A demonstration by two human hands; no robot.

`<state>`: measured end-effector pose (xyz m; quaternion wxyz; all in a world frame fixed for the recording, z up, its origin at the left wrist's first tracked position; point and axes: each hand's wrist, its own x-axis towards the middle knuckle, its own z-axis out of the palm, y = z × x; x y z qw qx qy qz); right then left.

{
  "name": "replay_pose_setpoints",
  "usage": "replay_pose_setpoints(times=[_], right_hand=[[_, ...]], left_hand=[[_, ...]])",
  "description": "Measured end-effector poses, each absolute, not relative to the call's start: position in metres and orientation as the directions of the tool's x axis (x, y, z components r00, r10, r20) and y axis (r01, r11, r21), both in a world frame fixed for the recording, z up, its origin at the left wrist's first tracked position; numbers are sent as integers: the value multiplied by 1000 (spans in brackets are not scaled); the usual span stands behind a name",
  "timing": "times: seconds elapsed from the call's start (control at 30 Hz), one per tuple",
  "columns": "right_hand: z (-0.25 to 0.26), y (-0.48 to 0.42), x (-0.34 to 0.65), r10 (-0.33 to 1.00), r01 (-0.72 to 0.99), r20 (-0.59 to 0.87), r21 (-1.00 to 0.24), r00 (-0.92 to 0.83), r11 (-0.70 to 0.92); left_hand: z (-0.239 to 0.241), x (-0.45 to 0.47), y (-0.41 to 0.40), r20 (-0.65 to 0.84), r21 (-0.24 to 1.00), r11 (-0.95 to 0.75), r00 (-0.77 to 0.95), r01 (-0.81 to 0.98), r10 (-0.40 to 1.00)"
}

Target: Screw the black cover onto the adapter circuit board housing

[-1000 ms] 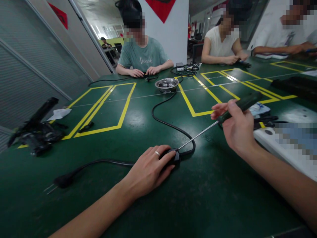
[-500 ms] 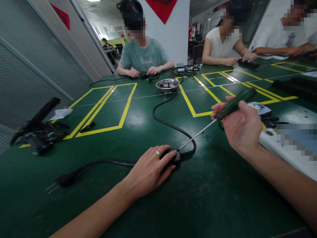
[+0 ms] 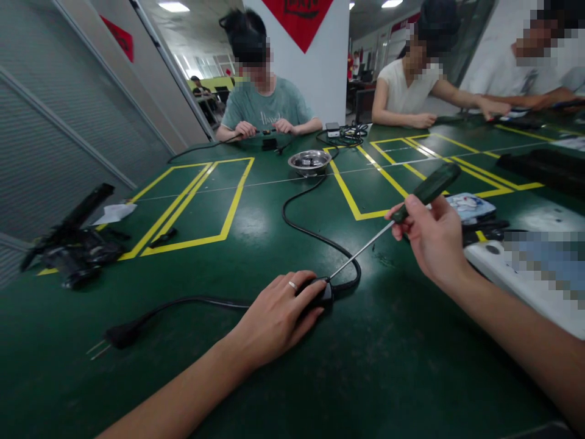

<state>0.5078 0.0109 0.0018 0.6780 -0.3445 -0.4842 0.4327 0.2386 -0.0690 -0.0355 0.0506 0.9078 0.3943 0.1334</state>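
My left hand (image 3: 278, 314) lies curled over a small black box (image 3: 322, 295) on a black cord (image 3: 311, 231) and presses it to the green table (image 3: 365, 378). My right hand (image 3: 432, 238) grips the dark green handle of a long screwdriver (image 3: 402, 213). Its thin metal shaft slants down to the left and its tip meets the black box by my left fingertips. The cord runs left to a two-pin plug (image 3: 119, 335) and loops back toward a metal bowl (image 3: 309, 161).
Yellow tape rectangles (image 3: 196, 201) mark the table. A heap of black parts (image 3: 73, 250) lies far left, with white paper (image 3: 115, 213) behind. A white device (image 3: 521, 274) and a small packet (image 3: 470, 206) sit at right. Three people work across the table, with cables (image 3: 347, 131) between them.
My right hand has turned on the screwdriver handle, closing more tightly, while the tip stays on the black box. The view shifted slightly down. The people opposite moved their hands.
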Motion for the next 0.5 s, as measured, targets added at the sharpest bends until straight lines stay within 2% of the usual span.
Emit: replay_pose_setpoints(times=[0.17,0.3,0.4,0.5], right_hand=[[7,20,516,864,-210,337,-877,373,432],[11,34,535,654,-11,484,-799,581,601],[11,41,543,530,163,605,-735,594,658],[7,42,543,489,255,670,-700,559,667]], left_hand=[[-33,239,-69,171,212,-677,655,705,736],[-35,239,-68,155,213,-669,651,712,743],[-34,237,-69,143,198,-655,640,729,755],[-26,229,-70,113,205,-644,635,737,764]])
